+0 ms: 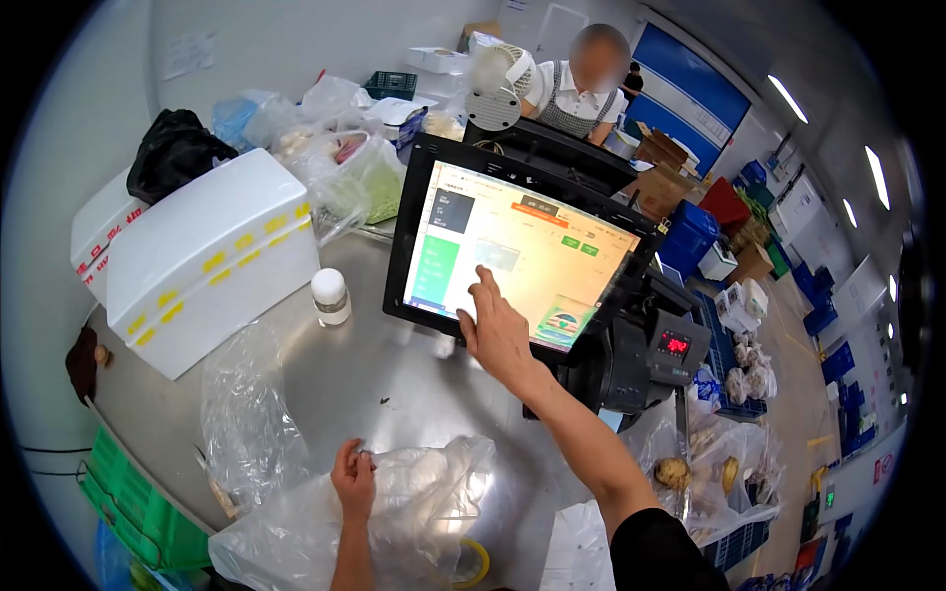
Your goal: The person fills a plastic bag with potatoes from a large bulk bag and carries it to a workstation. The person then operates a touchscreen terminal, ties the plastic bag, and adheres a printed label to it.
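Touchscreen [581,261] stood tilted on the desk [360,360], showing green tiles down one side, an orange bar near the top and lettering too small to read. Beside it, a display [674,343] glowed with blurred red digits. Red characters ran along the rear foam box [97,258], partly hidden by the front foam box [212,251], which had yellow strips across it.

The right hand [501,330] reached up from the lower right, forearm slanting, its fingers spread and slightly bent, empty, the index finger at the screen; contact could not be told. The left hand [353,480] rose from the bottom edge over a clear plastic bag [424,492], fingers curled loosely; whether they gripped the film could not be told.

Bare metal lay between the jar [331,297], the screen and the bag. Crumpled film [251,404] took up the left part, towards the desk's edge above a green basket [143,502]. Behind the screen stood another person [576,98].
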Demonstrator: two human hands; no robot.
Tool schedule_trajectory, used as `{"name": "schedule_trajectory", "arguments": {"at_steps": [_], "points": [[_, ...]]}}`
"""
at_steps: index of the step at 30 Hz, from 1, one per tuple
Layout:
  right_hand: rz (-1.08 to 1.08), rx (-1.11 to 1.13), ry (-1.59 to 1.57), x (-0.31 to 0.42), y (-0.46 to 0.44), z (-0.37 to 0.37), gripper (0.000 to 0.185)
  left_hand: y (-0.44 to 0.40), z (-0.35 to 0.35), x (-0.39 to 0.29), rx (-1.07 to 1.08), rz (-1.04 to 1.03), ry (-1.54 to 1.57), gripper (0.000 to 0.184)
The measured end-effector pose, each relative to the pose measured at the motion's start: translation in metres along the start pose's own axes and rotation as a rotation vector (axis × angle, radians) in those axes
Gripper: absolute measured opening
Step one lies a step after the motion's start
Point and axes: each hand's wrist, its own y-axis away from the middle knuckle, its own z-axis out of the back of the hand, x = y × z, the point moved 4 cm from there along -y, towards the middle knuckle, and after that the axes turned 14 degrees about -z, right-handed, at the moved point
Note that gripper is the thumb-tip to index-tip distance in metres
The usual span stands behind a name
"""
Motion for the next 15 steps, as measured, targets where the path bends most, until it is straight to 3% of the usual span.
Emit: {"name": "schedule_trajectory", "arguments": {"at_steps": [3, 7, 10, 15], "points": [[-0.175, 0.082, 0.096, -0.030, -0.019, -0.017, 0.038, 0.001, 0.000, 0.003, -0.009, -0.010, 0.023, 0.026], [-0.083, 0.050, 0.062, -0.013, 0.004, -0.013, 0.036, 0.000, 0.002, 0.006, -0.022, -0.033, 0.037, 0.024], [0.149, 0.037, -0.080, 0.019, 0.053, 0.000, 0.038, 0.000, 0.003, 0.005, -0.010, -0.016, 0.035, 0.024], [0.126, 0.303, -0.101, 0.034, 0.124, 0.013, 0.032, 0.000, 0.002, 0.004, -0.008, -0.019, 0.038, 0.024]]}}
